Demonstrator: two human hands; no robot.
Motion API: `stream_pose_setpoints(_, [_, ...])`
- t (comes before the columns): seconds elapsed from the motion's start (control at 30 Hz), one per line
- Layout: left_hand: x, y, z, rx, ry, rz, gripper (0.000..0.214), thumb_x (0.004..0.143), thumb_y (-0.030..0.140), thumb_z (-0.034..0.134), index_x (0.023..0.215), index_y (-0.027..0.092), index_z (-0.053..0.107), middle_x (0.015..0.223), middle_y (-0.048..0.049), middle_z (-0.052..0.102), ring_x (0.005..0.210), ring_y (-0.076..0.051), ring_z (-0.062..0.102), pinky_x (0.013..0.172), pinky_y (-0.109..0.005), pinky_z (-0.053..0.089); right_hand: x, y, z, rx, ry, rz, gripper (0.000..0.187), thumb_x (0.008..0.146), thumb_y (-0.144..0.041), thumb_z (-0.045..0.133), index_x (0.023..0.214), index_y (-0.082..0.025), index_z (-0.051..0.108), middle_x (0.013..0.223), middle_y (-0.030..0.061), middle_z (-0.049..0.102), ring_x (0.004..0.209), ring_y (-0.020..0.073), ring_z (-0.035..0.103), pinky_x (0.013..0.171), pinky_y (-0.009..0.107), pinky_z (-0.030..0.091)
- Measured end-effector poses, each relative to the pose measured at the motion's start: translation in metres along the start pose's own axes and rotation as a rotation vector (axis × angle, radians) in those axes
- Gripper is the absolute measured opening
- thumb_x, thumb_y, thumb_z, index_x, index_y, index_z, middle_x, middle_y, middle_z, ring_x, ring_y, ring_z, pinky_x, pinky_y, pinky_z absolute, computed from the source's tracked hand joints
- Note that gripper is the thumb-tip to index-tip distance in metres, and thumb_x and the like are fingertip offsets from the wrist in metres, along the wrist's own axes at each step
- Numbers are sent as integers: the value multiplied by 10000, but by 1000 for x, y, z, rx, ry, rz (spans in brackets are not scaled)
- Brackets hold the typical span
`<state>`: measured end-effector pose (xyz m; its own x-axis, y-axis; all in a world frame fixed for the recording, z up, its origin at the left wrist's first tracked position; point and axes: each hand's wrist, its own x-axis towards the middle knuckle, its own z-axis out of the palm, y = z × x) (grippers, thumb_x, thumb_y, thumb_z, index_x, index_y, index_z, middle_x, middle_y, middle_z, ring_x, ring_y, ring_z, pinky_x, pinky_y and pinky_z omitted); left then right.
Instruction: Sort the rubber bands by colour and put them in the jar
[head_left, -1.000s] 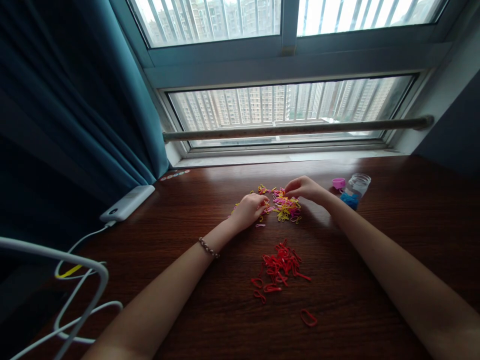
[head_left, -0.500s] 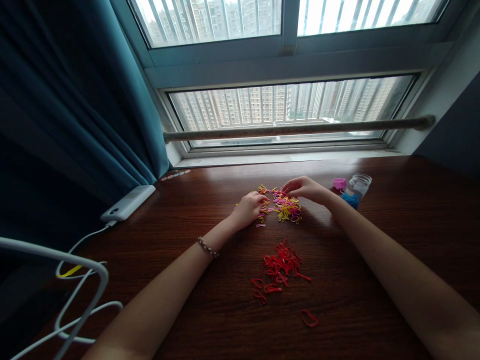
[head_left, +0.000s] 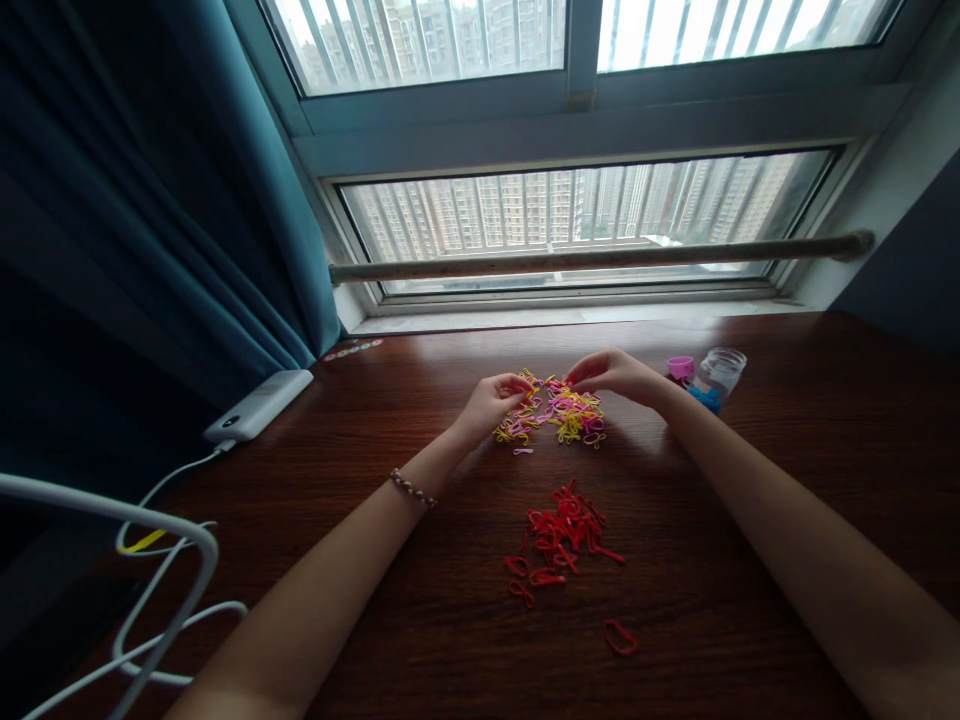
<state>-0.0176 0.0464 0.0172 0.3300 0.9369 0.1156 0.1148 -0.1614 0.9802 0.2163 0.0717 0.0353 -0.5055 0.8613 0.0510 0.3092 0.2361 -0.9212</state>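
Observation:
Small yellow and pink rubber bands (head_left: 576, 415) lie in a loose pile on the brown table. My left hand (head_left: 491, 402) is over the pile's left side, fingers curled and tips pressed together; whatever they may hold is too small to make out. From the right, my right hand (head_left: 615, 374) reaches to the back of the pile, thumb and fingers pinched on what looks like a reddish band. Nearer to me, red rubber bands (head_left: 562, 535) form a separate heap, and a single red band (head_left: 619, 637) lies apart from it.
Beyond my right forearm stand a clear jar (head_left: 721, 374) with blue bands in it and a pink cap (head_left: 680, 367). A white power bank (head_left: 259, 407) with a cable (head_left: 172, 465) lies at left by the blue curtain (head_left: 225, 200). A window rail (head_left: 600, 259) crosses behind the table.
My left hand has shifted slightly up and back, uncovering yellow and pink bands at the pile's left. My right hand has stayed nearly in place.

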Motion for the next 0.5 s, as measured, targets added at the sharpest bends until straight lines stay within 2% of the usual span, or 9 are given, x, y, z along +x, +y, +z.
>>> stream_pose_setpoints(0.07, [0,1,-1,-56,15,-22,184,651,204,661,789,101,596,764,-36,638,677,-104,599,674,-248,483,-2,-7,1,-1,-35,24,285,619,-296,692,852,-132,686,776,58,674,664,111,585,621,240,470])
stream_pose_setpoints(0.13, [0,-1,-1,-92,33,-37,199,626,206,684,764,104,582,747,-30,638,669,-105,603,658,-246,486,-6,-19,4,10,-148,64,303,619,-313,695,855,-123,686,704,47,666,603,98,575,563,218,458])
stream_pose_setpoints(0.23, [1,-3,-3,-126,23,-69,232,603,209,704,751,110,557,744,-43,655,665,-118,616,634,-251,489,-14,-39,13,32,-423,147,306,627,-317,696,857,-116,683,639,28,652,559,90,579,534,200,463])
stream_pose_setpoints(0.37, [0,-4,-4,-118,-4,-115,244,633,238,686,778,116,532,780,-77,677,663,-135,632,587,-240,482,-22,-55,23,75,-809,279,362,642,-313,690,953,-131,656,817,53,678,687,124,635,630,229,512])
stream_pose_setpoints(0.43, [1,-4,-5,-97,-6,-120,236,652,252,669,783,119,525,799,-84,680,620,-129,630,541,-222,467,-23,-56,24,83,-883,296,378,649,-318,685,971,-123,647,868,66,674,727,132,642,648,230,515])
stream_pose_setpoints(0.5, [2,-3,-7,-76,1,-110,230,659,258,661,786,121,527,801,-81,680,567,-112,615,505,-203,446,-21,-53,21,72,-861,282,379,653,-323,682,966,-113,646,868,74,673,723,133,643,633,225,513])
